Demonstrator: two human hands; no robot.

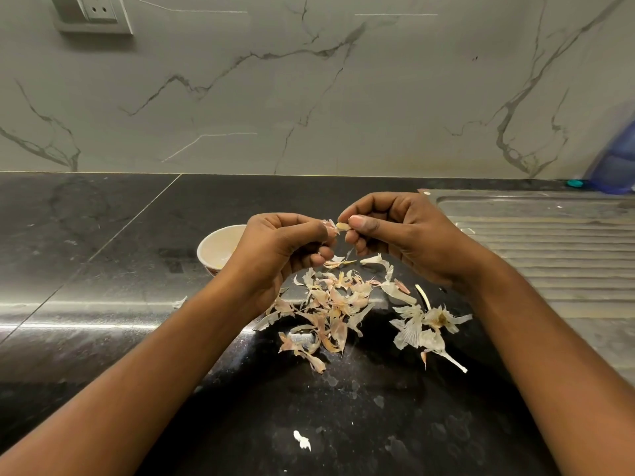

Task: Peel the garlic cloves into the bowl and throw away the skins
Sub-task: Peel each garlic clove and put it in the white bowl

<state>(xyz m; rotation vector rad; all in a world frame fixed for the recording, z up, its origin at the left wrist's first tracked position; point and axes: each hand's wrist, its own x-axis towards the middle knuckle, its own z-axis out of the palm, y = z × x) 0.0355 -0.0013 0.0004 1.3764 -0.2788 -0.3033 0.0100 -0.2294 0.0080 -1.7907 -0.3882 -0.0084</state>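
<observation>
From where I stand, nothing can be read: the bowl, the wall socket and the blue container show no legible lettering.

We find the heap of skins on the table. Behind it, to its left, sits the bowl. Above the heap our left hand and right hand meet, pinching one clove between them. Right of the heap lies the sink drainboard. Behind it rises the wall.
</observation>
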